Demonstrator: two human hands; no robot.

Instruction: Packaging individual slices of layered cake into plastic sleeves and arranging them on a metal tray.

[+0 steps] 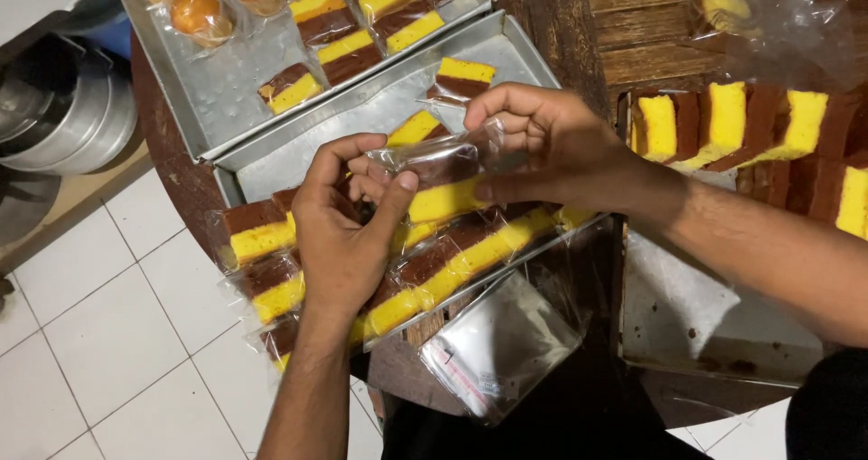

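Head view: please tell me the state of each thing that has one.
Left hand: gripping the clear plastic bag.
Right hand: pinching the bag's top.
Clear plastic bag: holds a brown-and-yellow cake slice.
Front metal tray: partly filled with wrapped slices.
Stack of empty clear bags: unused.

Yellow-and-brown layered cake slices [434, 275] in clear wrappers fill silver-grey trays [271, 166] above white floor tiles [99, 333].

Both hands hold a yellow-and-brown layered cake slice in a clear plastic wrapper [440, 181]: the left hand [342, 234] pinches one end, the right hand [542, 143] the other, above a grey metal tray [362, 107] of wrapped slices on the dark wooden tabletop [551, 26].
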